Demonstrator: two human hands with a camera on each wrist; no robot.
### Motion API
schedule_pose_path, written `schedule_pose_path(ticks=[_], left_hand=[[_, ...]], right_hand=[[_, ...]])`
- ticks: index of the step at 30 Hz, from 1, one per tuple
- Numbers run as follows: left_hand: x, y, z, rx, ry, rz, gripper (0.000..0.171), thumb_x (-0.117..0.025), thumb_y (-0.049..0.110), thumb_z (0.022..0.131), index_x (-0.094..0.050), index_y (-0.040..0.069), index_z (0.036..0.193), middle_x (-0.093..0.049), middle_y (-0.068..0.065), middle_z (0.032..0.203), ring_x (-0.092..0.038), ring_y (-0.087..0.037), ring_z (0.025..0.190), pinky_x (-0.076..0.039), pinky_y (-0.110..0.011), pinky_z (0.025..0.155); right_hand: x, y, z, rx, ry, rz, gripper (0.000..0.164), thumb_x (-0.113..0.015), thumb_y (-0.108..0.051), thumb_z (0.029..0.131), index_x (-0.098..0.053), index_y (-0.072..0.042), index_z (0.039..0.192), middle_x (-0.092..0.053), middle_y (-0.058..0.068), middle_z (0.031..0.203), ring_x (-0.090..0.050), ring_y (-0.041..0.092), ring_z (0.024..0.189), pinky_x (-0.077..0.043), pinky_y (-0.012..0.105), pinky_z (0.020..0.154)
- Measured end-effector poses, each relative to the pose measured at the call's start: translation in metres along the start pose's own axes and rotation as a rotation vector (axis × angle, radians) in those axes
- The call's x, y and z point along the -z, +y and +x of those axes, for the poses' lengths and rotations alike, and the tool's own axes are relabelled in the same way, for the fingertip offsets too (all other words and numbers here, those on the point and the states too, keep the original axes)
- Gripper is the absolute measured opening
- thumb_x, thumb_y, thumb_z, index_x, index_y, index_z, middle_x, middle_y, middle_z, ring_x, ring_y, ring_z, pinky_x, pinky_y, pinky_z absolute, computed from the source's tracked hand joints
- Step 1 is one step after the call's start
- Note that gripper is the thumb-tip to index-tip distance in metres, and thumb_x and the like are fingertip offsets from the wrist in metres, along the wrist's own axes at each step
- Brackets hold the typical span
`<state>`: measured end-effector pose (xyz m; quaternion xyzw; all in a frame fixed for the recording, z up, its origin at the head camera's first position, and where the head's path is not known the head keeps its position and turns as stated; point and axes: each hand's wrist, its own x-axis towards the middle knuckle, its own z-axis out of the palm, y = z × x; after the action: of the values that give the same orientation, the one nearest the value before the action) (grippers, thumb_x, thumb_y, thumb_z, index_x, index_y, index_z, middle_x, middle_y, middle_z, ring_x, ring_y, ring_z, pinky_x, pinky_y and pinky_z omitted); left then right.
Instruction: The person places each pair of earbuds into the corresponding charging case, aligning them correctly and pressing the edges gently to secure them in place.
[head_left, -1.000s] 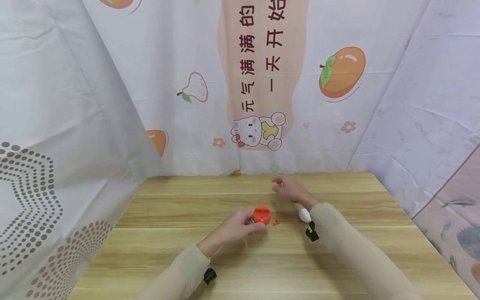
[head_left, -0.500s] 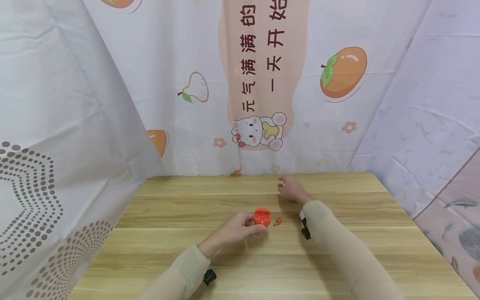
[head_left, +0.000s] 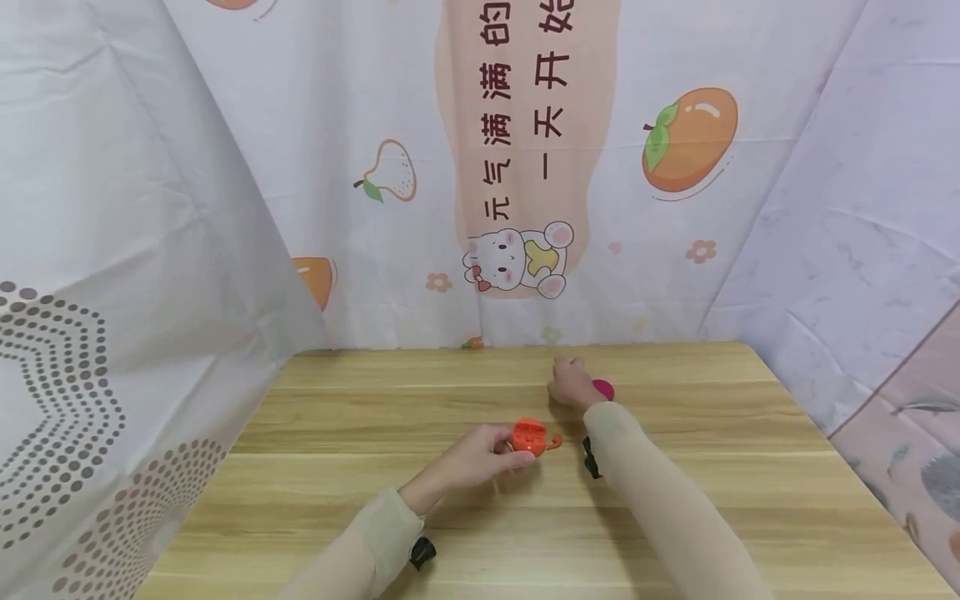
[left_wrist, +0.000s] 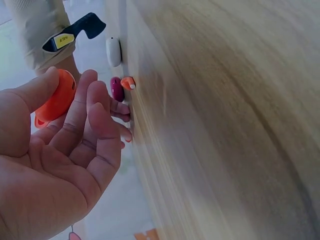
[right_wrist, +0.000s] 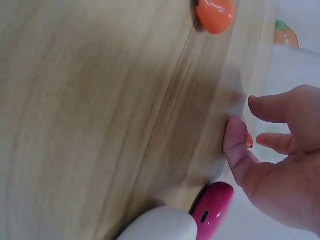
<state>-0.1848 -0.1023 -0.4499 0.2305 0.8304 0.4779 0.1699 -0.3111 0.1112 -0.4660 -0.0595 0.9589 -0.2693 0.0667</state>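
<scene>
My left hand (head_left: 480, 454) grips an orange earbud charging case (head_left: 529, 438), its lid raised, thumb on one side and fingers round the other. An orange earbud (head_left: 555, 441) lies on the table just right of that case. At the back of the table my right hand (head_left: 572, 383) reaches down, fingers spread and one bent against the surface. A second small orange piece (right_wrist: 249, 140), probably the other earbud, shows partly behind that bent finger in the right wrist view; no grip on it is visible.
A magenta case (right_wrist: 214, 210) and a white case (right_wrist: 162, 227) stand closed beside my right wrist. The sleeve hides the white one in the head view. A patterned curtain (head_left: 420, 317) hangs behind the wooden table (head_left: 360, 400).
My right hand has shifted slightly and its sleeve moved left, uncovering the magenta case and covering the white one. The orange case in my left hand has moved slightly right, close to the lying earbud.
</scene>
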Motion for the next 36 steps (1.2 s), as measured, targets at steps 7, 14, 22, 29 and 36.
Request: schedule_pose_path(ticks=[7,14,22,29,36], left_hand=[[0.0000,0.0031,0.0003,-0.003,-0.003,0.009,0.016,-0.073,0.031,0.096,-0.072,0.015,0.099,-0.072,-0.015,0.082,-0.064,-0.024,0.070,-0.046,-0.021,0.055],[-0.0008,0.0046,0.0003,0.000,-0.002,0.026,0.016,-0.073,0.031,0.096,-0.072,0.015,0.099,-0.071,-0.015,0.081,-0.054,-0.006,0.061,-0.040,-0.020,0.053],[-0.0022,0.0044,0.0007,-0.017,-0.014,0.032,0.015,-0.073,0.030,0.096,-0.072,0.016,0.096,-0.072,-0.015,0.080,-0.052,-0.006,0.059,-0.039,-0.020,0.052],[-0.0022,0.0027,0.0015,-0.021,-0.015,0.023,0.015,-0.073,0.029,0.096,-0.071,0.015,0.095,-0.072,-0.015,0.081,-0.059,-0.015,0.065,-0.043,-0.020,0.055],[-0.0023,0.0038,0.0020,-0.026,-0.020,0.023,0.015,-0.073,0.028,0.096,-0.071,0.013,0.095,-0.072,-0.014,0.081,-0.062,-0.022,0.068,-0.044,-0.021,0.055]], right_hand=[[-0.0029,-0.0033,0.0032,0.016,-0.018,-0.104,0.025,-0.053,-0.005,0.099,-0.054,0.013,0.118,-0.045,0.037,0.123,-0.058,0.034,0.089,-0.054,0.047,0.082],[-0.0022,-0.0059,0.0004,0.032,0.025,-0.064,0.016,-0.056,-0.007,0.100,-0.062,0.006,0.108,-0.058,0.021,0.105,-0.058,0.032,0.098,-0.052,0.047,0.088],[-0.0019,-0.0043,-0.0017,0.039,0.016,-0.056,0.008,-0.064,-0.008,0.098,-0.062,-0.001,0.097,-0.064,0.010,0.090,-0.060,0.026,0.086,-0.052,0.042,0.084],[0.0003,-0.0037,-0.0035,0.056,0.005,-0.064,0.008,-0.065,-0.008,0.094,-0.062,-0.001,0.094,-0.064,0.010,0.090,-0.062,0.027,0.088,-0.052,0.043,0.084],[-0.0023,0.0031,-0.0014,0.060,0.018,-0.042,0.008,-0.067,-0.009,0.094,-0.064,-0.002,0.094,-0.065,0.008,0.091,-0.061,0.024,0.087,-0.052,0.042,0.083]])
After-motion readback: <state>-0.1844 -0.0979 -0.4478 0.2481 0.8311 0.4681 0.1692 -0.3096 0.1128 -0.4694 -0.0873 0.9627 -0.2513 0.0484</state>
